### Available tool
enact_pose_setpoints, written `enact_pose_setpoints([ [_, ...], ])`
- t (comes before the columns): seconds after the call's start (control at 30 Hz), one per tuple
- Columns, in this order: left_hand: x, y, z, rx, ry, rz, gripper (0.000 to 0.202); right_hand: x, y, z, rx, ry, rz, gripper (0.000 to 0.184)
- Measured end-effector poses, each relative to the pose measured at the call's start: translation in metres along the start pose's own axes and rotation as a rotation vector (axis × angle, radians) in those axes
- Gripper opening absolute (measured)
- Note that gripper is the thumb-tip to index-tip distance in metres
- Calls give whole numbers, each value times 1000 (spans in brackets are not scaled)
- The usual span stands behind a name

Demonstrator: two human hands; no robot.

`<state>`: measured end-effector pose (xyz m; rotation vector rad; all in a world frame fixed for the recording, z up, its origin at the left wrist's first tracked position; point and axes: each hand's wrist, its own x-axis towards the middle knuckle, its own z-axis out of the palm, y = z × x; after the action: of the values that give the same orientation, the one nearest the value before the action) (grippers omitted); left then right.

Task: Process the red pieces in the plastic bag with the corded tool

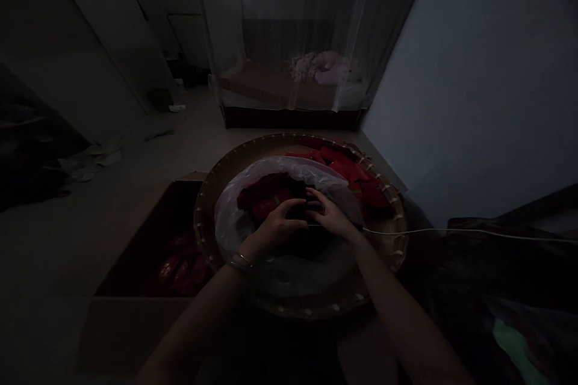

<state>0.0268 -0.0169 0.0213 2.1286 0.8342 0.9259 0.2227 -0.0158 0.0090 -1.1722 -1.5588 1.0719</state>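
In the dim light, a round woven bamboo tray (210, 183) stands in front of me, with a whitish plastic bag (289, 277) spread open on it. Over the bag's mouth my left hand (282, 221) curves its fingers and thumb around something dark. My right hand (332, 216) faces it with bent fingers, apparently on the same dark thing, which I cannot make out. A thin pale line shows between the hands. Inside the bag, dark red items (266, 198) lie behind my left hand. More red packets (347, 168) are heaped at the tray's far right.
An open cardboard box (135, 319) with red packets (180, 271) stands left of the tray. A white cord (419, 230) runs from the right edge to my right wrist. Behind are a netted bed (271, 78) and, at right, a pale wall (478, 84).
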Motion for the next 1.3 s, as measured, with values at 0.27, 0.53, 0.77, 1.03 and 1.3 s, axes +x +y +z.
enact_pose_setpoints([
  [0.27,3,-18,7,-15,142,146,19,0,-2,6,26,71,-22,21],
  [0.53,1,-32,9,600,-118,-18,42,2,12,2,-393,116,-53,22],
  [0.77,1,-39,11,592,-75,-138,23,2,16,4,-407,121,-26,27],
  [1.03,6,-43,8,80,252,-147,18,5,17,1,-255,221,-70,38],
  [1.3,8,-41,14,-94,283,-201,18,0,8,9,-491,300,-247,47],
])
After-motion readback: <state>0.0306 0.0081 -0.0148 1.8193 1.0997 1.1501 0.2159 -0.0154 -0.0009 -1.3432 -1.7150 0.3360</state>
